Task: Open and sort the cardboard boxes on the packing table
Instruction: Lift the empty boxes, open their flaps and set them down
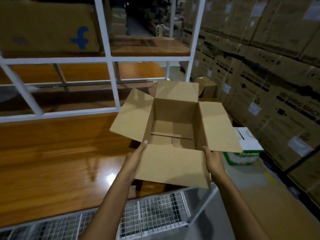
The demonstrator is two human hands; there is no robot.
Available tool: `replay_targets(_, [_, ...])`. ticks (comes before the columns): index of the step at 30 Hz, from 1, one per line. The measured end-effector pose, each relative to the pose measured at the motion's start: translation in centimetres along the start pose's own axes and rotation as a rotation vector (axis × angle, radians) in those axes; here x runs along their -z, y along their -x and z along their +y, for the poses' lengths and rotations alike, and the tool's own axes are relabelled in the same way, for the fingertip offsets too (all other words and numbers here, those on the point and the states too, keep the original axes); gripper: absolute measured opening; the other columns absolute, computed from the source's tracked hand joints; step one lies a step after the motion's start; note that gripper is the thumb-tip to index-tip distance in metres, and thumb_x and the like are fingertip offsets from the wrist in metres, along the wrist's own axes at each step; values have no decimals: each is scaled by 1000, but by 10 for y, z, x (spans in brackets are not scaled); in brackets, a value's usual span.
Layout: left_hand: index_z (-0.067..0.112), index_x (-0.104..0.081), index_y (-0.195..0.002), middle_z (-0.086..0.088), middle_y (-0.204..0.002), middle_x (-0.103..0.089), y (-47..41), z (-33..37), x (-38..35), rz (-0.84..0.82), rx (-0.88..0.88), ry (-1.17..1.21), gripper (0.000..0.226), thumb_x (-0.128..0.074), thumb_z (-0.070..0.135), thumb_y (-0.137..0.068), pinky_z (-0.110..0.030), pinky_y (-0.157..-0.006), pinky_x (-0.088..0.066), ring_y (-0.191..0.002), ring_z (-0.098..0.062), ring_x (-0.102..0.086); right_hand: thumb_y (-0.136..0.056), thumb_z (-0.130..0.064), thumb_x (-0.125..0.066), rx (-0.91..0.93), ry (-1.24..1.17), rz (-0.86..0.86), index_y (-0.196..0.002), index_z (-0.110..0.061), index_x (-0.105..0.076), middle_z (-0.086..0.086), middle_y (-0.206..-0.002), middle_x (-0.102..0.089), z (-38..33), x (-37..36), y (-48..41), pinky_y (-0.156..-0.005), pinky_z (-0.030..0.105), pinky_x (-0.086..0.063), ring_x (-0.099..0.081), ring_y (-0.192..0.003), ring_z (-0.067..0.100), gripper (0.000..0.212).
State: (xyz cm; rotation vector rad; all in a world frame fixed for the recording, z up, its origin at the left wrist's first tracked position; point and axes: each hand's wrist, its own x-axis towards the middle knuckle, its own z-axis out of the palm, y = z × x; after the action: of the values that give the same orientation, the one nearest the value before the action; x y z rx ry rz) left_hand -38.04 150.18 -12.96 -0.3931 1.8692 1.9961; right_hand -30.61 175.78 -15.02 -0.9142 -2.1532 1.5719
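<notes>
An empty brown cardboard box (174,118) stands open, all its top flaps spread outward, at the right end of the wooden packing table (60,153). Its bottom flaps are folded shut inside. My left hand (136,158) lies along the left edge of the near flap, thumb pointing up toward the box corner. My right hand (213,160) grips the right edge of that same flap, thumb on top. The fingers of both hands are hidden beneath the cardboard.
A white metal shelf frame (110,56) rises behind the table, holding a large printed box (48,26) on top. Stacked cartons (259,58) wall the right side. A green-and-white carton (244,149) and small box (207,87) sit on the floor. Wire mesh baskets (155,215) hang below the table edge.
</notes>
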Motion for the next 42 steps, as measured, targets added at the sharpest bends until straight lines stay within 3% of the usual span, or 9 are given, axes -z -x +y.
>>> replay_targets(5, [14,-73,-100,-10,-98,-75,7,7,1,-8,-24,-194,41,-64,52,-86,-37,-80,-55,-89,-27,-71,-94,-25,-50,50,33,-148,-63,-14,-53,9,-65,-52,4,13,4,-63,38,-38,-49,-68,22,33])
replay_targets(10, [10,-69,-89,2,-83,-70,55,-23,3,173,-169,-254,25,-57,31,-96,-26,-65,-46,-87,-21,-65,-97,-11,-50,-36,-104,-289,-63,-9,-47,11,-62,-43,5,29,38,-58,32,-32,-41,-61,21,34])
replay_targets(15, [16,-53,-131,4,-115,-57,102,-63,34,443,-195,-63,48,-66,40,-91,-29,-91,-40,-109,-18,-54,-92,-8,-56,68,-201,-430,-66,-11,-43,5,-57,-44,0,28,84,-52,24,-37,-45,-53,8,30])
replay_targets(19, [8,-60,-118,2,-100,-66,147,-62,78,638,-217,4,33,-65,29,-93,-28,-77,-45,-95,-19,-63,-91,1,-60,103,-204,-492,-62,-16,-47,-1,-57,-48,-21,-7,111,-49,23,-36,-44,-48,4,36])
replay_targets(24, [3,-58,-106,-5,-89,-64,196,-36,154,829,-203,59,32,-67,29,-91,-29,-68,-44,-84,-22,-61,-89,-3,-65,81,-237,-609,-66,-9,-52,7,-61,-51,-58,-66,161,-52,27,-35,-48,-54,16,27])
replay_targets(29, [7,-65,-93,-6,-61,-60,251,-7,249,693,-179,206,35,-55,40,-98,-25,-48,-38,-45,-17,-53,-86,-1,-67,104,-304,-657,-65,-4,-55,8,-65,-53,-107,-132,226,-59,32,-35,-49,-59,17,24])
replay_targets(34, [11,-67,-102,-10,-93,-70,283,25,366,782,-337,382,31,-57,40,-97,-45,-85,-52,-80,-26,-66,-88,-6,-68,140,-348,-705,-60,-7,-51,8,-61,-53,-162,-214,307,-56,32,-38,-51,-59,23,32])
replay_targets(40, [5,-65,-112,-11,-102,-71,310,70,499,992,-543,447,42,-66,41,-90,-44,-89,-53,-95,-31,-67,-89,-9,-66,199,-395,-793,-64,-6,-56,11,-66,-57,-225,-317,403,-61,37,-43,-55,-63,26,27])
replay_targets(42, [5,-64,-109,-6,-87,-67,317,89,535,1059,-599,440,37,-64,39,-93,-34,-68,-51,-77,-22,-62,-89,-10,-66,221,-419,-815,-64,-7,-55,9,-64,-56,-246,-345,430,-58,35,-43,-54,-59,23,28])
